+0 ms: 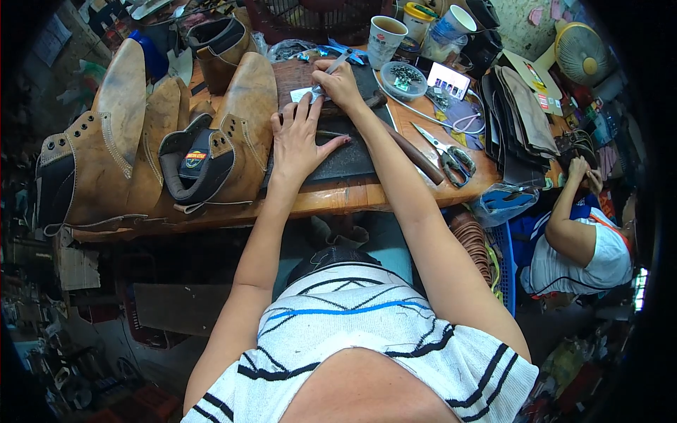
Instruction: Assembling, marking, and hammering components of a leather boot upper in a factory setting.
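The slip point(299, 93) looks like smooth paper, the tabletop point(328, 200) glossy wood, the boots point(106, 169) scuffed leather, the scissor blades point(436, 144) shiny metal, the tub point(406, 94) clear plastic.

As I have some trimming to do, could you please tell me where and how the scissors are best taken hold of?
Probably take the scissors by the dark handles, from the near side: these lie toward the near edge of the table, while the blades point away and leftward.
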`<state>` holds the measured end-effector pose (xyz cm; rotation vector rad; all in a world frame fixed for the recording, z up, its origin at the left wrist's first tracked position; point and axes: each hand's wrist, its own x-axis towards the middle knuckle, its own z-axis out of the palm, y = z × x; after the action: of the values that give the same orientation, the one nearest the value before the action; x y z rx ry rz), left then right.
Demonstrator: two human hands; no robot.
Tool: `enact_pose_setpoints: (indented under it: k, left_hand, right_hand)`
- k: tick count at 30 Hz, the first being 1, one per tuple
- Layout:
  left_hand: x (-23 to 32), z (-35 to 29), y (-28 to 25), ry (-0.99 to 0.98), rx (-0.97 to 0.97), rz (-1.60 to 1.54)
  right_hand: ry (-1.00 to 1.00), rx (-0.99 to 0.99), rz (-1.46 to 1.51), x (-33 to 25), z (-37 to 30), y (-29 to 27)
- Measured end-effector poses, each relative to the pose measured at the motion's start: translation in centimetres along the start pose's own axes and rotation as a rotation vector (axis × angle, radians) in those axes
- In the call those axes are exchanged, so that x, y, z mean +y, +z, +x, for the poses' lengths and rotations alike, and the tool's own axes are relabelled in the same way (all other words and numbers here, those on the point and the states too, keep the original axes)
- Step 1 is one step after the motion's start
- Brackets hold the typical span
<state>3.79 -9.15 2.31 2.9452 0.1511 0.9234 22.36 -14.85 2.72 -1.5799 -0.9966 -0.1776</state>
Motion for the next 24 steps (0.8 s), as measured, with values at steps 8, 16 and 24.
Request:
enact_pose_setpoints:
  k: [8, 16, 24]
  left_hand:
    - [-0.04, -0.03, -0.07, 0.004, 0.007, -0.008]
    - [0.03, -0.05, -0.13, 0.003, 0.010, -0.018]
    - [-0.03, -0.04, -0.03, 0.001, 0.009, -0.014]
  right_hand:
    - [0.008, 0.011, 0.003, -0.48, -0.03, 0.07]
    - [0.001, 0.019, 0.004, -0.47, -0.04, -0.06]
    - [0.011, 0.039, -0.015, -0.22, -0.01, 0.10]
